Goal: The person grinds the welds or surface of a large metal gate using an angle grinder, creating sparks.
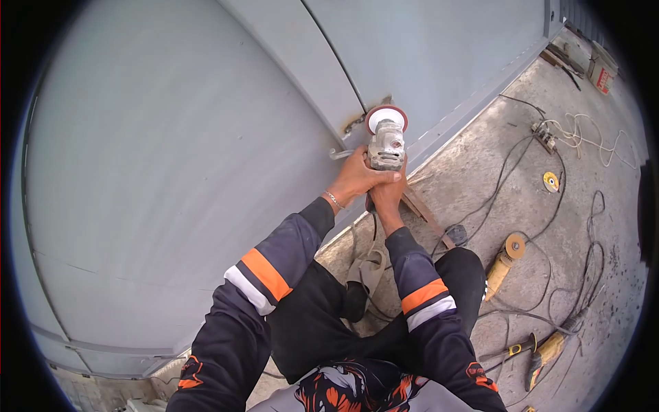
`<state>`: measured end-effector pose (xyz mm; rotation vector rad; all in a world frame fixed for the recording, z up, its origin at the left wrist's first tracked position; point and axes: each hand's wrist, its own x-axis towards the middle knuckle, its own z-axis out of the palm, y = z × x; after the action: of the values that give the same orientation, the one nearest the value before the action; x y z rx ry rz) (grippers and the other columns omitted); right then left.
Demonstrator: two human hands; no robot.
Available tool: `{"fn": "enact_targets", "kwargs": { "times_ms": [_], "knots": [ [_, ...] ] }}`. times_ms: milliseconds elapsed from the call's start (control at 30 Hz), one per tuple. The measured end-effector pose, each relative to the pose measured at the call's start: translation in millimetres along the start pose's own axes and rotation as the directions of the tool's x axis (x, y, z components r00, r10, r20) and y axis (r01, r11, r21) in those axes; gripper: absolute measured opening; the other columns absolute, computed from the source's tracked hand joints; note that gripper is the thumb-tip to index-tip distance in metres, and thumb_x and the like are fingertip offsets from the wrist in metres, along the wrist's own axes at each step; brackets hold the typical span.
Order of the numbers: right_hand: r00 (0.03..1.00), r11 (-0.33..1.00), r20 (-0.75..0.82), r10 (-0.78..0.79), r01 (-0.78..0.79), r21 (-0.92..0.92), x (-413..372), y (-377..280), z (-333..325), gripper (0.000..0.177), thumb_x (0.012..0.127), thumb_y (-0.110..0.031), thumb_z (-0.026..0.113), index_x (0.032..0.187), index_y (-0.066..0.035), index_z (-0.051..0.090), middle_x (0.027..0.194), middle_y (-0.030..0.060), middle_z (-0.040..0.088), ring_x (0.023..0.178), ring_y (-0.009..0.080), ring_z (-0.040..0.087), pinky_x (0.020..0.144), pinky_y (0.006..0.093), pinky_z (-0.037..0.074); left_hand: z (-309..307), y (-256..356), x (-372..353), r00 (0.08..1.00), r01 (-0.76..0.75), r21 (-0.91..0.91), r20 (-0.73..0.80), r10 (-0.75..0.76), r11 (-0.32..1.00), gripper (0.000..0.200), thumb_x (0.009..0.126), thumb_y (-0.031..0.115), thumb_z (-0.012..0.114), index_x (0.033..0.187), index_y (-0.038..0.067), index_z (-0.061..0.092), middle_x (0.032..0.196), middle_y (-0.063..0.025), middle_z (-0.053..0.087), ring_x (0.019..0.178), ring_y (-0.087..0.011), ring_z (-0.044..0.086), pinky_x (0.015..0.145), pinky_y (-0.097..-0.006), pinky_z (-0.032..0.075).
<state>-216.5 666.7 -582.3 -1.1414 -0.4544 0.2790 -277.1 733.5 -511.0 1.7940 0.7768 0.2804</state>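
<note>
Both hands are together at the centre: left hand (pixel 357 178) and right hand (pixel 388 197) side by side around the grinder (pixel 386 145), which is pressed against the metal panel (pixel 171 172) just beyond them. That panel fills everything left of and ahead of the hands. To their right is the floor (pixel 467 158). A bar (pixel 425 213) lies just beside the right hand, a loose disc (pixel 550 181) further right, and a socket block (pixel 544 135) beyond it. A second grinder (pixel 501 264) lies right and nearer the person, with cables (pixel 501 175) running between.
</note>
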Motion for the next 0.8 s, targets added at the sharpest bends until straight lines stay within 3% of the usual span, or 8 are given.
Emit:
{"fn": "enact_targets", "kwargs": {
  "times_ms": [133,400,800],
  "knots": [
    [1.000,0.999,-0.014,-0.017,0.016,-0.050,0.7,7.0,6.2,0.060,0.083,-0.024,0.089,0.122,-0.002,0.050,0.101,0.0183,0.074,0.092,0.0299,0.076,0.075,0.0430,0.058,-4.1,0.2,2.0,1.000,-0.010,0.008,-0.018,0.010,1.000,0.094,0.075,0.026,0.096,0.147,-0.007,0.045,0.134,-0.0201,0.064,0.126,-0.0264,0.066,0.110,-0.0393,0.052],
    [0.996,0.995,-0.016,-0.089,0.088,-0.044,2.0,14.8,11.3,0.062,0.080,-0.023,0.090,0.123,-0.003,0.050,0.101,0.0169,0.074,0.091,0.0289,0.076,0.076,0.0419,0.059,-6.8,6.8,-2.3,0.999,0.013,0.114,-0.051,-0.007,0.993,0.094,0.075,0.028,0.094,0.147,-0.008,0.046,0.135,-0.0207,0.065,0.126,-0.0272,0.066,0.111,-0.0386,0.052],
    [0.999,0.998,-0.004,-0.047,0.046,-0.036,2.0,10.8,11.3,0.061,0.081,-0.026,0.091,0.121,-0.005,0.049,0.102,0.0160,0.073,0.093,0.0258,0.074,0.077,0.0397,0.058,-9.1,11.2,-4.5,0.999,0.020,0.110,-0.036,-0.016,0.994,0.094,0.076,0.028,0.094,0.149,-0.007,0.046,0.135,-0.0207,0.066,0.124,-0.0275,0.067,0.109,-0.0391,0.053]
  ]
}}
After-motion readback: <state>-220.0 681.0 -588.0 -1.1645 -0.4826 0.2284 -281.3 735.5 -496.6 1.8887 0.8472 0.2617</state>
